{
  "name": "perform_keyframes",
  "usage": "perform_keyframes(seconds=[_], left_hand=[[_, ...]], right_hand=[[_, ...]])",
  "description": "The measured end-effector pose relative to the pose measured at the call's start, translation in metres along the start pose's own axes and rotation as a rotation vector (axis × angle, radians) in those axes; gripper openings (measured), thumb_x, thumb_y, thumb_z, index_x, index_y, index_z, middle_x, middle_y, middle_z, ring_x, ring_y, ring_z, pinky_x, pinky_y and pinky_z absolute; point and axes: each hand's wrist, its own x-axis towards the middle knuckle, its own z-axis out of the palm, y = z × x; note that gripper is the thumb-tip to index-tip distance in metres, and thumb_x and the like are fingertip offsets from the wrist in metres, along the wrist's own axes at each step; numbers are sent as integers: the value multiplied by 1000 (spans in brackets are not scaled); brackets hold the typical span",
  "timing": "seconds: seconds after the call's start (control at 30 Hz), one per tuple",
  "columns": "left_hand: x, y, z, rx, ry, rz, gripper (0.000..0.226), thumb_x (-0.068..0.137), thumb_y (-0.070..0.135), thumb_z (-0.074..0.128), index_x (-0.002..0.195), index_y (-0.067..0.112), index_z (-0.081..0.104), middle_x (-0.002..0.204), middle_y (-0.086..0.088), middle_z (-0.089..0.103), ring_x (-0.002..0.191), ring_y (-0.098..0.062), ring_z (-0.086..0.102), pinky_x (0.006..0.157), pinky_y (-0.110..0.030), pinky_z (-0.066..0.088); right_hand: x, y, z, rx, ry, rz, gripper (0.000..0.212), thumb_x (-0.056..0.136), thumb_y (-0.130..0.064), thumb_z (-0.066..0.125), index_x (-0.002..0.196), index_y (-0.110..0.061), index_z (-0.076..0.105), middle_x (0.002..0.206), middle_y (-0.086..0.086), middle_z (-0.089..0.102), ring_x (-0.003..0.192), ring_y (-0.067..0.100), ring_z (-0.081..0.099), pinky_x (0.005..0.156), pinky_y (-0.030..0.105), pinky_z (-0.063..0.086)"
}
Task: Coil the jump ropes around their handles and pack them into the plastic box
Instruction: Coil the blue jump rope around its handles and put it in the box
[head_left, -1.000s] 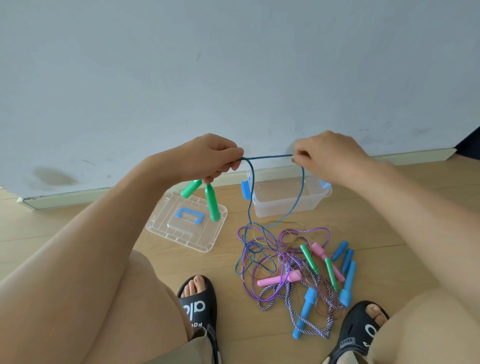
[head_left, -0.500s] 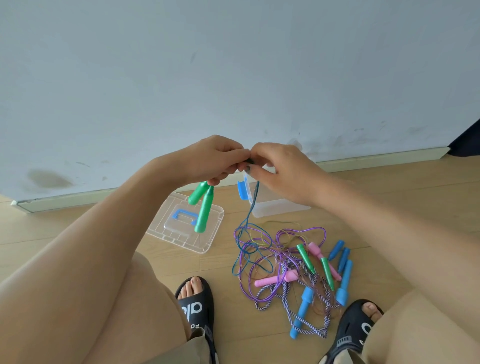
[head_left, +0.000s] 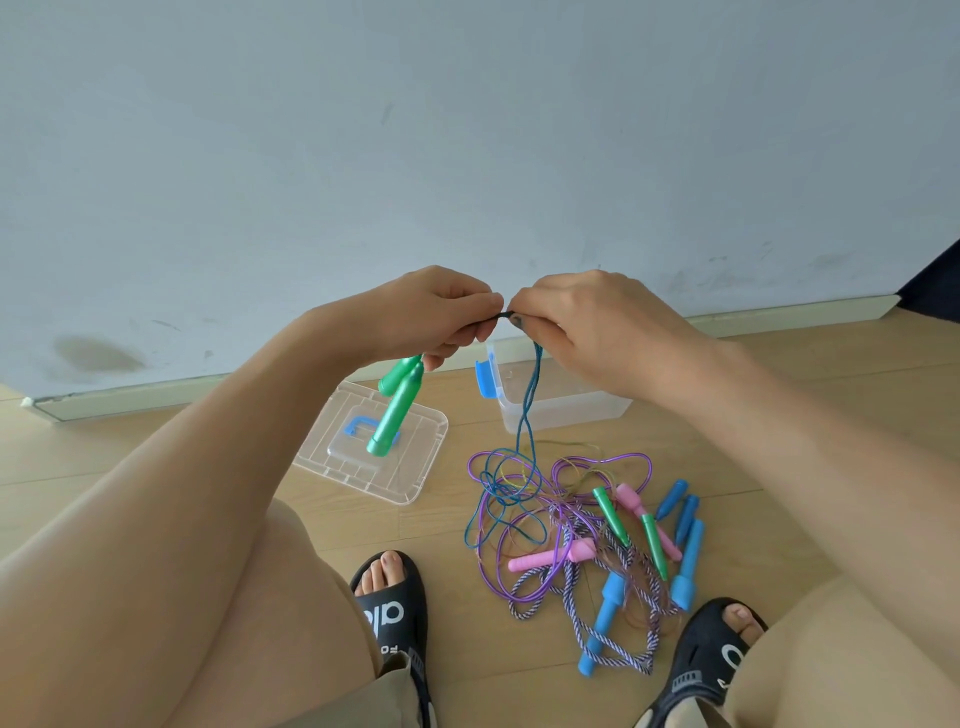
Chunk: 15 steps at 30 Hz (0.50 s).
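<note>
Nearest us, between the two black sandals (head_left: 396, 613), the remaining jump ropes (head_left: 576, 540) lie in one tangle on the wooden floor, their pink, blue and green handles mixed among purple and braided cord; none of these is coiled.

Above that heap, we note the blue-green rope (head_left: 525, 415) hanging in a long loop from the hands down into the tangle. The left hand (head_left: 441, 317) is clenched around the tops of the two green handles (head_left: 397, 405), which dangle below it. The right hand (head_left: 587, 322) pinches the same rope just beside the left, fingertips almost touching. A second ago the right hand stood well apart with a span of rope stretched between (a length being gathered in), so we judge one fold has just been brought to the handles, with much cord left.

Farther off, the lid (head_left: 332, 452) lies flat, and the plastic box (head_left: 566, 405) stands open by the wall, apparently empty.
</note>
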Motion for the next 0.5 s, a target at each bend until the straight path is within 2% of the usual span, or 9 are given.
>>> perform_keyframes(seconds=[0.1, 0.17, 0.23, 0.3, 0.37, 0.4, 0.43, 0.5], left_hand=[[-1, -1, -2, 10, 18, -4, 36, 103, 29, 40, 75, 10, 52, 52, 5, 29, 51, -17, 28, 52, -28, 37], [-1, -1, -1, 1, 15, -5, 35, 103, 29, 41, 74, 11, 51, 52, 7, 30, 51, -17, 27, 51, -27, 32], [0, -1, 2, -9, 6, -3, 35, 102, 29, 42, 72, 12, 50, 53, 7, 30, 51, -16, 25, 50, -27, 27], [1, -1, 5, -17, -10, 0, 34, 101, 26, 44, 71, 12, 49, 54, 6, 29, 50, -15, 24, 48, -25, 25], [2, -1, 7, -22, -23, 3, 34, 101, 25, 44, 70, 13, 49, 53, 8, 30, 50, -15, 24, 49, -25, 25], [2, -1, 7, -20, -29, 5, 35, 101, 27, 43, 69, 13, 50, 52, 9, 30, 51, -15, 25, 49, -26, 28], [2, 0, 7, -19, -30, 10, 36, 101, 29, 43, 70, 13, 52, 52, 9, 32, 51, -16, 27, 51, -27, 32], [3, -1, 5, 7, -7, 23, 38, 100, 35, 45, 71, 14, 57, 54, 9, 40, 53, -16, 38, 63, -32, 42]], right_hand=[[-1, 8, 1, 78, -5, 51, 24, 102, -28, 43, 96, -18, 63, 78, -5, 57, 77, 26, 56, 67, 45, 50], [-3, 10, 5, 302, -25, 124, 19, 100, -29, 50, 106, -23, 67, 92, -10, 67, 91, 15, 62, 81, 42, 52], [-3, 5, 7, 575, -104, 180, 26, 95, -27, 60, 121, -25, 63, 110, -13, 70, 110, 6, 62, 97, 34, 49], [1, -2, 7, 847, -187, 248, 27, 94, -26, 62, 120, -20, 62, 105, -8, 74, 108, 9, 65, 103, 39, 47], [4, -8, 4, 1041, -219, 315, 22, 99, -27, 56, 109, -10, 64, 77, 0, 71, 78, 19, 68, 93, 46, 54], [6, -9, 3, 1086, -222, 347, 26, 101, -29, 52, 101, -6, 66, 64, 1, 59, 61, 21, 58, 81, 46, 57], [8, -10, 2, 1091, -223, 372, 33, 102, -31, 50, 95, -4, 68, 57, -1, 45, 51, 19, 46, 67, 42, 55], [10, -9, 1, 1057, -199, 422, 40, 101, -37, 51, 90, -2, 68, 54, -6, 30, 48, 14, 30, 47, 31, 39]])
